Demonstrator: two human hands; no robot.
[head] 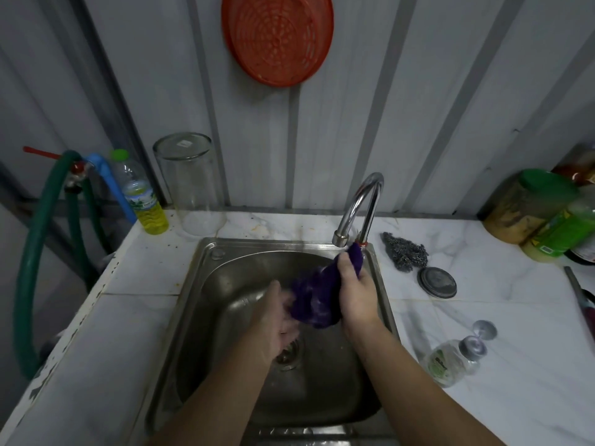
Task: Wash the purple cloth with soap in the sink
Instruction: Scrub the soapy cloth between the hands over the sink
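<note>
Hose [30, 252], dark green, loops down at the far left of the sink [206, 268], beyond the table [128, 333] edge, next to a blue pipe [111, 185]. Behind the sink's left corner stands a plastic bottle [141, 197] with a green cap and yellow liquid in its lower part, and just right of it a clear glass jar [193, 185] sits upside down on the table. High on the wall above the sink hangs an orange basket [278, 37].

Over the sink basin, the left hand [273, 323] has its grip closed on the lower left end of the purple cloth [317, 294], above the drain [289, 352]. The cloth is bunched and held up inside the sink, stretched between the two hands, its top end reaching just under the faucet [359, 204] spout. The right hand [355, 291] has its grip wrapped around the cloth's upper right side, fingers curled over the fabric.

Right of the sink, a steel scourer [405, 254] lies on the table near the faucet base, with a round metal lid [437, 282] just in front of it. Further forward, a clear soap bottle [450, 358] with a pump top lies on its side. At the far right, behind these, stand jars with green lids [528, 204].
</note>
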